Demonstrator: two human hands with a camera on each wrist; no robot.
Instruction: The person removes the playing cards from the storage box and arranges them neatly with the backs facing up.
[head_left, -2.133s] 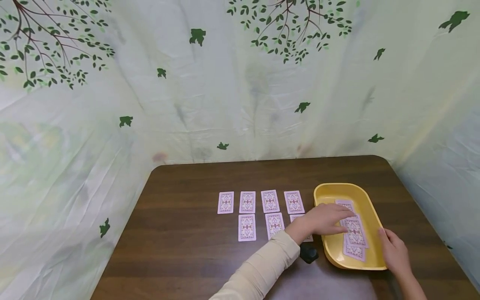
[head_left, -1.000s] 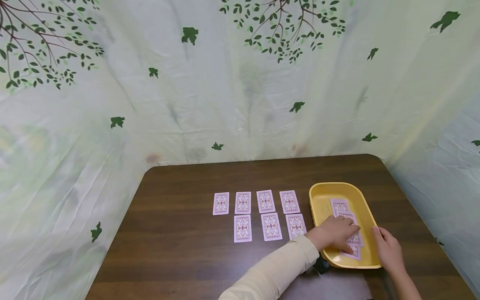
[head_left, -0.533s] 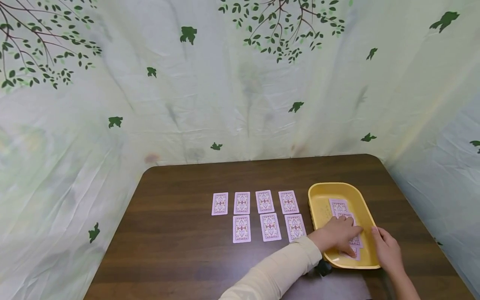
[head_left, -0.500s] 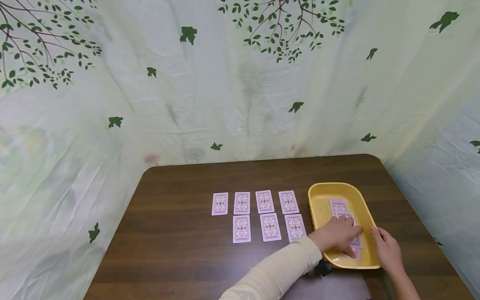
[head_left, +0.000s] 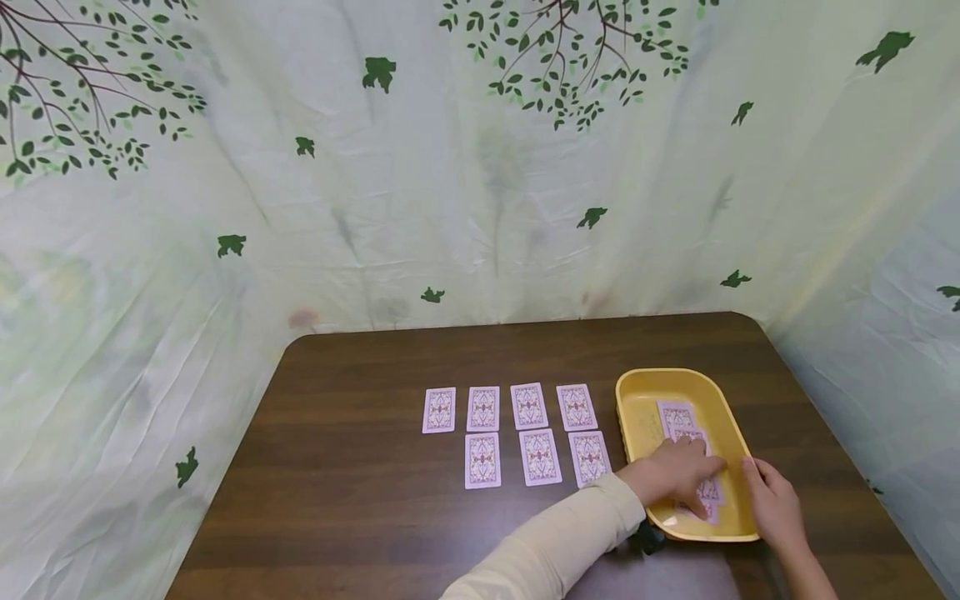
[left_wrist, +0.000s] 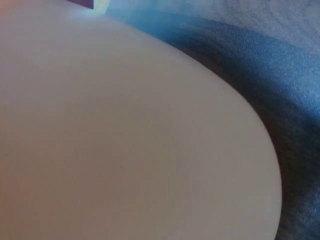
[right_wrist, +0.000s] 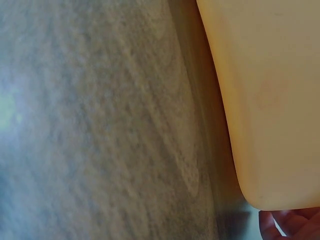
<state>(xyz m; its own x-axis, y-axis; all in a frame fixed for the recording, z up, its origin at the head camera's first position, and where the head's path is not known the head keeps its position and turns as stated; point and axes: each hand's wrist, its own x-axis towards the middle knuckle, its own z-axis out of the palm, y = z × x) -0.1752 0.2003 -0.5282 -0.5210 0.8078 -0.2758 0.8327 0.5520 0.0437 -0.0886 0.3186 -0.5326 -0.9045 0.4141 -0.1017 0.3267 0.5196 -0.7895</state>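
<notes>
Playing cards are lying beneath my spread left hand; from here I can't tell whether it's gripping any. My right hand is clasping the yellow tray holding them.

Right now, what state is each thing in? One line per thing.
Yellow tray, open side up, loaded.
Tray cards, backs up, overlapping, partly covered.
Table cards, seven visible, backs up, far row of four, near row of three.
Left hand, fingers spread over the tray cards; grip unclear.
Right hand, gripping the tray's right edge.
Black object, partly hidden; state unclear.
Backdrop, hung up, wrinkled.
</notes>
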